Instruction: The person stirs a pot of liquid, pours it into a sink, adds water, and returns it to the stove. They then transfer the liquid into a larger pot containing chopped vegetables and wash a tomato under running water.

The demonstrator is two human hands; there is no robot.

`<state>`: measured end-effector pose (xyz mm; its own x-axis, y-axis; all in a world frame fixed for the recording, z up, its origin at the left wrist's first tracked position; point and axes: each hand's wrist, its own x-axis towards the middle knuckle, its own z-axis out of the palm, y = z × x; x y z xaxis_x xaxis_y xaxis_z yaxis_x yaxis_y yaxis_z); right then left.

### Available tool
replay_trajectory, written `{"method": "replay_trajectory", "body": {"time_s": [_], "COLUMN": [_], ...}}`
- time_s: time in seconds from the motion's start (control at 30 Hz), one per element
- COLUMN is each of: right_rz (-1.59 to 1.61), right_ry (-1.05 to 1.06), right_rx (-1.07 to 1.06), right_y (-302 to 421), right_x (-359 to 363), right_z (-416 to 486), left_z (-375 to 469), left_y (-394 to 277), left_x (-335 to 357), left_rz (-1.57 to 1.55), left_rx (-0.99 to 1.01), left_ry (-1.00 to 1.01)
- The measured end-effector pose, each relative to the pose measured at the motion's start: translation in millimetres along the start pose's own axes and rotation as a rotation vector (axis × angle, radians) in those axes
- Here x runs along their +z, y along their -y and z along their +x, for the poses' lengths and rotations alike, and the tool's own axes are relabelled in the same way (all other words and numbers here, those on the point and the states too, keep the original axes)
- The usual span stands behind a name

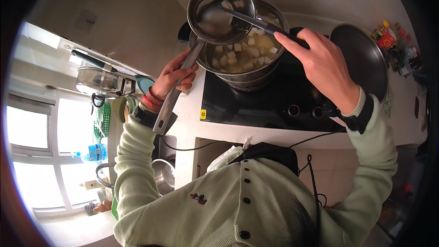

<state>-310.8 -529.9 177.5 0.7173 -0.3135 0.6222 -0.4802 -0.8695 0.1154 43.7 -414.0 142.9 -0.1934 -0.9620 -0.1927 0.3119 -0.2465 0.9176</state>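
My left hand grips the long metal handle of a saucepan, raised over the left side of a larger metal pot. Some liquid and a few pale pieces lie inside the saucepan. In my right hand is a dark-handled utensil; its far end reaches into the saucepan, and its tip is hard to make out. White cubes of food sit in cloudy yellowish liquid in the larger pot. That pot stands on a black glass cooktop.
A wide dark frying pan lies right of the pot, with several sauce bottles beyond it. At left are a lidded glass pot, a sink with a metal bowl and a window. Black cables run near the counter's front edge.
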Motion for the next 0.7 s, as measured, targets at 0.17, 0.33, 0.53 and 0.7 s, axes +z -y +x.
{"method": "replay_trajectory", "body": {"time_s": [0.17, 0.33, 0.53, 0.7], "right_rz": [-0.237, -0.312, -0.390, -0.320], "right_ry": [-0.087, -0.065, -0.046, -0.086], "right_rx": [-0.100, -0.131, -0.398, -0.618], "right_y": [-1, -6, -45, -65], "right_x": [16, 8, -19, -35], "right_z": [9, 10, 25, 61], "left_z": [1, -4, -12, -13], "left_y": [-4, -6, -16, -23], "left_x": [9, 13, 17, 20], "left_rz": [-0.150, -0.141, 0.082, 0.187], "left_rx": [-0.031, -0.067, -0.084, -0.162], "left_ry": [0.084, 0.089, 0.024, 0.063]}}
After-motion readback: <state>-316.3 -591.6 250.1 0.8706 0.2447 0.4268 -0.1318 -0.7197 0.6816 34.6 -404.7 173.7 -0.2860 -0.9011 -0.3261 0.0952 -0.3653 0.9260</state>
